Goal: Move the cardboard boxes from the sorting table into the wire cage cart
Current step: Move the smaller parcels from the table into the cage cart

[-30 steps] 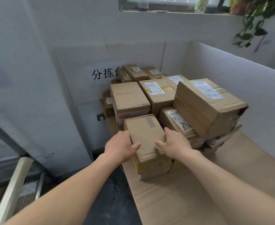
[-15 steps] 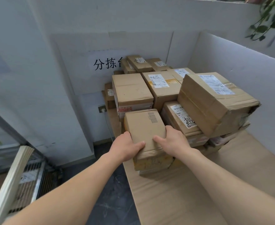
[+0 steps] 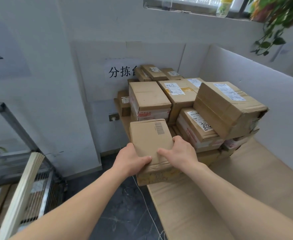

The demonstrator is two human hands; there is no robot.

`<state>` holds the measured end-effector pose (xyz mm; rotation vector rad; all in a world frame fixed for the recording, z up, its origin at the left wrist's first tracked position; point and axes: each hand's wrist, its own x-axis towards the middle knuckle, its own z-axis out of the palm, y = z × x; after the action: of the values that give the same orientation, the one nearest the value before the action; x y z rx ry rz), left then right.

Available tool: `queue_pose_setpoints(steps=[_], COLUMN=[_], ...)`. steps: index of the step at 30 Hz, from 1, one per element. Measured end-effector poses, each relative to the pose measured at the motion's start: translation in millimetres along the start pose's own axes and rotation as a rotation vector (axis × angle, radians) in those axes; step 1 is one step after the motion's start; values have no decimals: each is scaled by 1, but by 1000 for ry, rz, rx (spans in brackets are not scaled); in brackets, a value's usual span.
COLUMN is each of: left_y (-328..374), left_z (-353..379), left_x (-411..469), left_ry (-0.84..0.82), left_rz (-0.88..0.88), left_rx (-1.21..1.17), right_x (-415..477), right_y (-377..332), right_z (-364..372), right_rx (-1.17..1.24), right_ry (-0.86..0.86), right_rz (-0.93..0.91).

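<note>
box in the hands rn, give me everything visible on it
Small plain brown cardboard box with a printed black barcode near its far right corner and yellowish printing on the creased near side. It sits tilted at the sorting table's front left edge, overhanging slightly. Left hand and right hand grip its near end, thumbs on top.

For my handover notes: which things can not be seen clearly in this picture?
Head view only:
- Third sign character: hidden by rear brown cardboard boxes.
- Grey wire cage cart: cut by left edge; contents unclear.
- Shipping label text: too small.
- Green hanging plant: blurred.
- Held box's underside: hidden by the box.
</note>
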<state>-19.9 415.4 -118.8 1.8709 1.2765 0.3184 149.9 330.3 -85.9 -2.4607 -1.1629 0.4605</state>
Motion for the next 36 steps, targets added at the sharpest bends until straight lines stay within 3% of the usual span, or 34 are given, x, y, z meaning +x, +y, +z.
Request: queue_pose_setpoints(steps=[8,13,24,36], left_y=[-47,-91,-197,-283], left_z=[-81,-147,-275,-320], left_x=[-39,-62,-127,-243], left_ry=[84,233,612,961], left_rz=[22,-26,-197,-485], left_rx=[-25,-52,-84,-140], right_x=[-43,-56,-88,-162], right_y=[-84,-156,-320,-437], right_z=[23,51,133,225], right_rx=[16,49,176,224], right_ry=[10,-22,-275,-551], right_rz=[-77,-216,-576,-913])
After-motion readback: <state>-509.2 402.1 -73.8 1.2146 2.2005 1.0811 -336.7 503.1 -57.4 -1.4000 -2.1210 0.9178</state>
